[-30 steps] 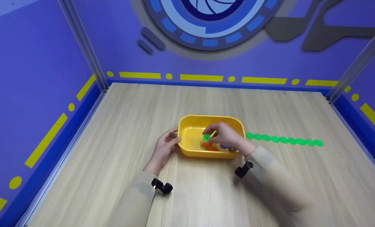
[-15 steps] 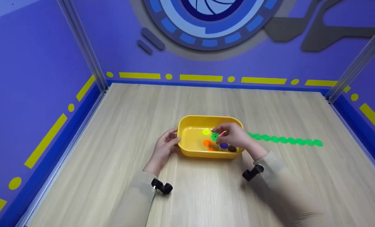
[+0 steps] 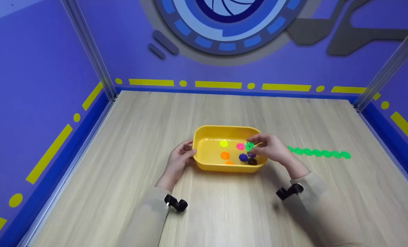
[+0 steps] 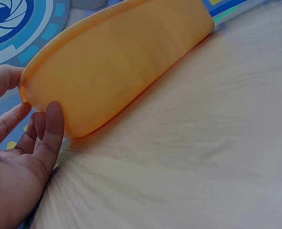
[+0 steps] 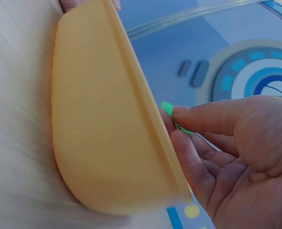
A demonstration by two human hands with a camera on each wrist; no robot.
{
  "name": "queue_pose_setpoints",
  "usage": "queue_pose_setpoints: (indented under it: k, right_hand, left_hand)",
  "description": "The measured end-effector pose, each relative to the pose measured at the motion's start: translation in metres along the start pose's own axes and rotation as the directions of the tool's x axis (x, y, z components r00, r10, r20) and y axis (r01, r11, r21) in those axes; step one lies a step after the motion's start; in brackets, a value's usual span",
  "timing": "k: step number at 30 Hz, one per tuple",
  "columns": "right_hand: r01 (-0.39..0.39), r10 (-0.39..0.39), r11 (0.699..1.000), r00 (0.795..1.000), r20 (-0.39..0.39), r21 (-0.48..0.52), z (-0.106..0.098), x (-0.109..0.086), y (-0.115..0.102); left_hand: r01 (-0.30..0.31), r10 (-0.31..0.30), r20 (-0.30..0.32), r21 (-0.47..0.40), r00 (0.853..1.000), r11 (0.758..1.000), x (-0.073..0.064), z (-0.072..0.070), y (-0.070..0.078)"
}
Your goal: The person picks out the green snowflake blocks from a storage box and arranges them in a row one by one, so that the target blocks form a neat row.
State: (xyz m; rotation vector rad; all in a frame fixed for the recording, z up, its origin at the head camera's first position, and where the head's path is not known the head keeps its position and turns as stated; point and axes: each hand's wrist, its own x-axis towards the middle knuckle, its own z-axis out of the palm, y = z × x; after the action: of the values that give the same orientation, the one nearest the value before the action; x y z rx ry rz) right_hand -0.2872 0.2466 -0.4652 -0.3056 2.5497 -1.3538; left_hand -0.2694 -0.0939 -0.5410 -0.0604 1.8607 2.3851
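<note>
Between thumb and fingertips, my right hand (image 3: 269,148) pinches a small green notched plastic disc (image 3: 249,146), held at the right end of a yellow plastic bin (image 3: 229,168). In the right wrist view the same green disc (image 5: 172,114) shows edge-on by the bin's rim. My left hand (image 3: 177,160) holds the bin's left end, thumb at the rim; the left wrist view has its fingers against the outer wall (image 4: 107,71). Loose discs lie in the bin: yellow (image 3: 223,143), pink (image 3: 240,146), orange (image 3: 225,155), blue (image 3: 243,157) and dark brown (image 3: 252,161).
A straight chain of linked green discs (image 3: 322,153) lies on the wooden table (image 3: 155,120), to the right of the bin, its left end hidden behind the right hand. Blue printed panels (image 3: 128,41) stand along the back and sides.
My right hand has moved right across the bin with the green disc. The yellow and pink discs now lie uncovered in the bin. My left hand and the bin have stayed put.
</note>
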Motion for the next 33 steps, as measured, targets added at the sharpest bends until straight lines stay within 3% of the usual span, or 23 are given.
queue_pose_setpoints:
  k: [8, 15, 33]
  right_hand:
    - [-0.05, 0.052, 0.998, 0.998, -0.039, 0.042, -0.022, -0.015, 0.012]
    - [-0.018, 0.026, 0.993, 0.997, -0.067, 0.114, -0.039, -0.028, 0.023]
    - [0.019, -0.001, 0.993, 0.99, -0.143, 0.12, -0.073, -0.058, 0.054]
  left_hand:
    - [0.001, -0.001, -0.006, 0.008, 1.0, 1.0, 0.0, 0.001, 0.002]
    - [0.001, -0.001, -0.01, 0.004, 1.0, 1.0, 0.002, 0.001, 0.001]
    - [-0.002, 0.002, -0.002, -0.02, 1.0, 1.0, 0.0, 0.001, 0.0]
